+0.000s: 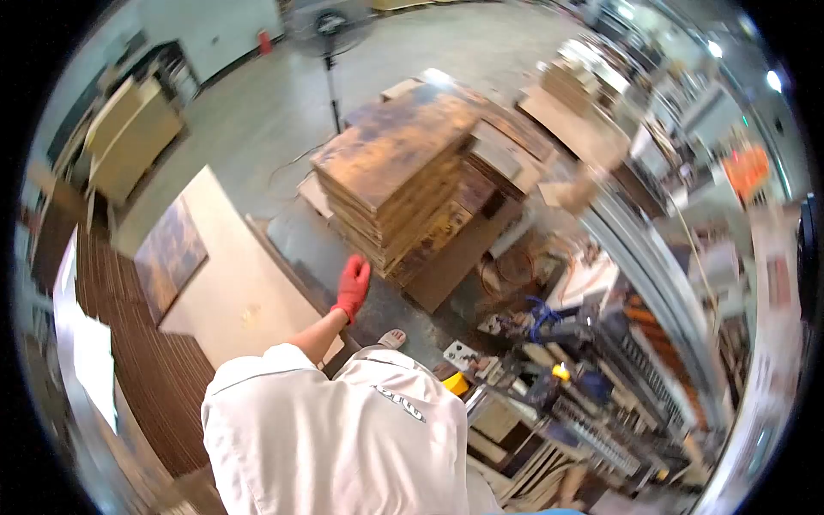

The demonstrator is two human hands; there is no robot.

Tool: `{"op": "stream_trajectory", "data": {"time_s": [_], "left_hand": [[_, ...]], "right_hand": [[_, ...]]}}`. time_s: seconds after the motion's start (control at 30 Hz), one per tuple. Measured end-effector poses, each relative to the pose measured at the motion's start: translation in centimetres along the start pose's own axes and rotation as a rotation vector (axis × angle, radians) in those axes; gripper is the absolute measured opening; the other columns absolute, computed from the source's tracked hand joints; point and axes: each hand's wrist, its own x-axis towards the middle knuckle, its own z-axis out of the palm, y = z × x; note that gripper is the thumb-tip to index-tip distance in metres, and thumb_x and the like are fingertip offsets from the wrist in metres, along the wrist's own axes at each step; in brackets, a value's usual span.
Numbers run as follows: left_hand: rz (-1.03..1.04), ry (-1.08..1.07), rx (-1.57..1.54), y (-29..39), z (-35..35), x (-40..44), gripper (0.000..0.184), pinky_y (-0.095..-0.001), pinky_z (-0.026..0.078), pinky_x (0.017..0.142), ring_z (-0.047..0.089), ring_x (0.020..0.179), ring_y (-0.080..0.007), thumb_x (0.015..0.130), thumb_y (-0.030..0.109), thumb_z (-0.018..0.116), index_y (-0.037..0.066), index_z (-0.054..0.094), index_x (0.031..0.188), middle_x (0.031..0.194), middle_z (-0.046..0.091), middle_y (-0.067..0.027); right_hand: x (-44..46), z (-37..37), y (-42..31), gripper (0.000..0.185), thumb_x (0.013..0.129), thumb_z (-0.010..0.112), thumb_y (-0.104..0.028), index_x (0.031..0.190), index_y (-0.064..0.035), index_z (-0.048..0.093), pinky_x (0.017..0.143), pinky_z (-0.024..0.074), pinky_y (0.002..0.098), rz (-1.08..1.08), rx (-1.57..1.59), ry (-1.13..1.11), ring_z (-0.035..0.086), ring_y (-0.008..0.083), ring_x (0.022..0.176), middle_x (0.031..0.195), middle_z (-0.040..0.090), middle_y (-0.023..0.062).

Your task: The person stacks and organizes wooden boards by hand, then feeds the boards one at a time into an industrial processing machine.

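Observation:
My left hand [353, 285], in a red glove, is held out in front of my light-coloured shirt [343, 433]. Nothing shows in its loosely stretched fingers, though the hand is slightly blurred. Just beyond it stands a tall stack of boards [403, 154] with mottled brown and dark tops; I cannot tell whether the fingertips touch its near corner. Left of my forearm lies a large pale board [232, 283], with a smaller mottled panel [172, 257] resting at its far left. My right hand is out of view.
A standing fan [330, 77] is behind the stack. Many upright brown sheets [142, 369] line the left side. Cluttered machinery [592, 395] and long metal rails [657, 266] occupy the right. A wooden crate-like unit [133, 142] stands at the far left.

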Motion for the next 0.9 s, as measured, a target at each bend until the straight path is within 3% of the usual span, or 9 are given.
{"op": "stream_trajectory", "data": {"time_s": [0.07, 0.2, 0.3, 0.37, 0.43, 0.53, 0.7, 0.77, 0.9], "left_hand": [[-0.088, 0.293, -0.301, 2.3, -2.7, 4.6, 0.038, -0.0302, 0.045, 0.077, 0.053, 0.081, -0.0162, 0.091, 0.021, 0.057, 0.004, 0.048, 0.123, 0.093, 0.059, -0.0094], [-0.047, 0.477, -0.441, 9.9, -7.7, 14.7, 0.062, -0.0301, 0.044, 0.081, 0.052, 0.088, -0.0155, 0.090, 0.026, 0.061, 0.006, 0.031, 0.141, 0.098, 0.057, -0.0110], [0.139, 0.621, -0.184, 7.1, -7.9, 23.2, 0.074, -0.0316, 0.046, 0.082, 0.057, 0.093, -0.0230, 0.078, 0.031, 0.073, 0.004, 0.037, 0.137, 0.104, 0.061, -0.0171], [0.089, 0.530, -0.144, 9.5, -9.2, 23.6, 0.047, -0.0330, 0.049, 0.070, 0.061, 0.075, -0.0229, 0.072, 0.026, 0.074, 0.000, 0.061, 0.110, 0.084, 0.065, -0.0150], [0.152, 0.437, -0.452, 10.1, -9.4, 22.9, 0.021, -0.0315, 0.045, 0.058, 0.051, 0.065, -0.0135, 0.070, 0.015, 0.069, 0.001, 0.060, 0.084, 0.068, 0.056, -0.0063], [0.137, 0.513, -0.445, 9.6, -8.9, 21.6, 0.025, -0.0312, 0.044, 0.060, 0.050, 0.067, -0.0138, 0.065, 0.013, 0.074, 0.003, 0.056, 0.078, 0.068, 0.053, -0.0048], [-0.140, 0.376, -0.822, 11.0, -5.1, 13.7, 0.070, -0.0345, 0.043, 0.093, 0.050, 0.111, -0.0221, 0.078, 0.017, 0.073, -0.001, 0.030, 0.130, 0.119, 0.050, -0.0162], [-0.148, 0.262, -0.839, 10.9, -2.2, 9.1, 0.074, -0.0343, 0.040, 0.098, 0.048, 0.114, -0.0197, 0.079, 0.018, 0.074, 0.000, 0.027, 0.134, 0.126, 0.049, -0.0154], [-0.249, 0.129, -1.108, 14.8, -5.1, -1.0, 0.058, -0.0311, 0.040, 0.098, 0.051, 0.111, -0.0143, 0.083, 0.018, 0.071, 0.002, 0.043, 0.131, 0.124, 0.055, -0.0060]], "right_hand": [[5.2, 1.2, -6.7, 0.033, 0.093, 0.054, -0.036, 0.102, -0.0052, 0.056, 0.073, 0.0469, 0.0325, -0.306, -0.216, -0.158, 0.056, 0.0181, 0.084, 0.091, 0.060, 0.0053], [12.6, 8.7, -28.5, 0.014, 0.095, 0.052, -0.014, 0.097, -0.0013, 0.056, 0.070, 0.0434, 0.0266, -0.255, 0.098, -0.458, 0.051, 0.0114, 0.077, 0.087, 0.056, 0.0035], [14.0, 15.9, -42.6, 0.015, 0.095, 0.051, -0.016, 0.100, -0.0040, 0.059, 0.069, 0.0444, 0.0273, -0.534, -0.034, -0.574, 0.053, 0.0111, 0.074, 0.084, 0.058, 0.0019], [15.0, 20.4, -48.3, 0.017, 0.094, 0.054, -0.018, 0.101, -0.0037, 0.059, 0.071, 0.0445, 0.0278, -0.651, -0.108, -0.575, 0.053, 0.0115, 0.076, 0.087, 0.059, 0.0018], [15.7, 24.6, -51.3, 0.021, 0.093, 0.055, -0.023, 0.103, -0.0049, 0.061, 0.077, 0.0457, 0.0289, -0.744, -0.093, -0.495, 0.055, 0.0131, 0.082, 0.090, 0.060, 0.0026], [18.3, 28.5, -52.2, 0.029, 0.093, 0.054, -0.027, 0.109, -0.0036, 0.060, 0.084, 0.0477, 0.0347, -0.415, 0.257, -0.710, 0.057, 0.0187, 0.096, 0.107, 0.061, 0.0056], [17.2, 26.6, -50.7, 0.043, 0.094, 0.051, -0.027, 0.129, -0.0020, 0.050, 0.098, 0.0411, 0.0380, -0.255, 0.469, -0.731, 0.050, 0.0248, 0.118, 0.132, 0.049, 0.0115], [16.5, 24.6, -48.5, 0.046, 0.093, 0.052, -0.027, 0.132, -0.0034, 0.047, 0.102, 0.0380, 0.0384, -0.135, 0.504, -0.723, 0.046, 0.0248, 0.122, 0.136, 0.046, 0.0123], [9.1, 22.1, -40.8, 0.044, 0.089, 0.056, -0.021, 0.129, -0.0043, 0.049, 0.100, 0.0390, 0.0376, -0.514, 0.047, -0.686, 0.050, 0.0257, 0.117, 0.127, 0.052, 0.0127]]}}
